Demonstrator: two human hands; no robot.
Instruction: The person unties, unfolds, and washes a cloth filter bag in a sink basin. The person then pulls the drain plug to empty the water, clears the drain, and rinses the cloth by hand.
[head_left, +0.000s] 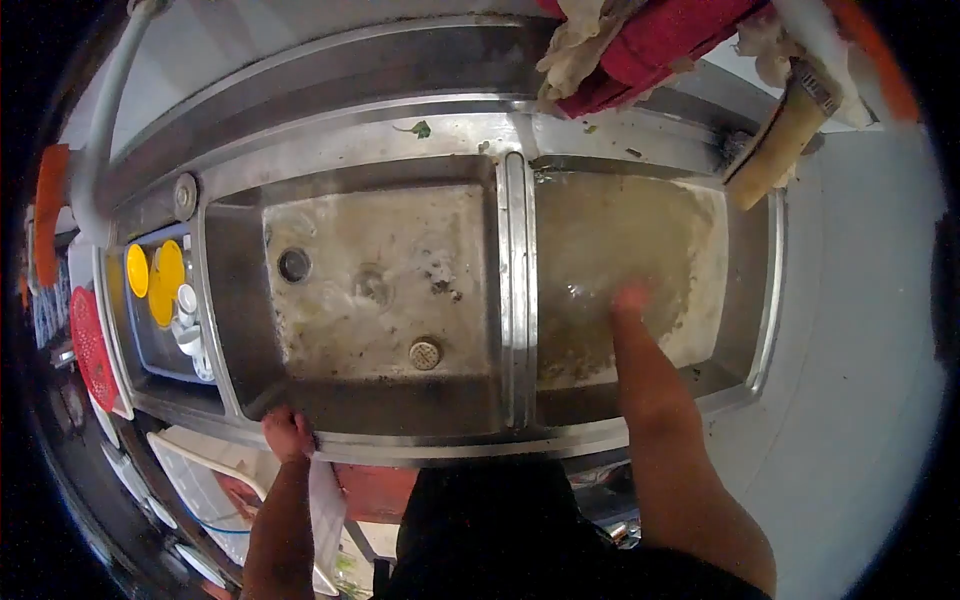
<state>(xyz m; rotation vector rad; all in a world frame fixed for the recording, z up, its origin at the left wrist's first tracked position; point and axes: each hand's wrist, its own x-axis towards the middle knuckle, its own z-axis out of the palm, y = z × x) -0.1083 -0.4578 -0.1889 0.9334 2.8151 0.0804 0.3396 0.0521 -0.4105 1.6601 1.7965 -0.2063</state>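
Note:
My left hand (288, 434) rests at the front left of the steel sink, its fingers curled over the sink rim (370, 446). My right hand (632, 299) reaches down into the right basin (735, 280), low over or in murky brownish water (590, 240). Its fingers are smeared and partly hidden, so I cannot make out whether it holds anything. Dark bits of dirt lie along the water's edge. The left basin (350, 210) has a stained floor with a dark drain hole (294, 265), a round perforated drain piece (425, 353) and a whitish wet patch.
A third basin at the left holds a blue tub (150, 350) with yellow dishes (166, 280) and white ones. A red basket (90, 350) stands beyond it. Red cloth (660, 50) hangs at the back, near a wooden-handled brush (780, 145). A green leaf (420, 129) lies on the back ledge.

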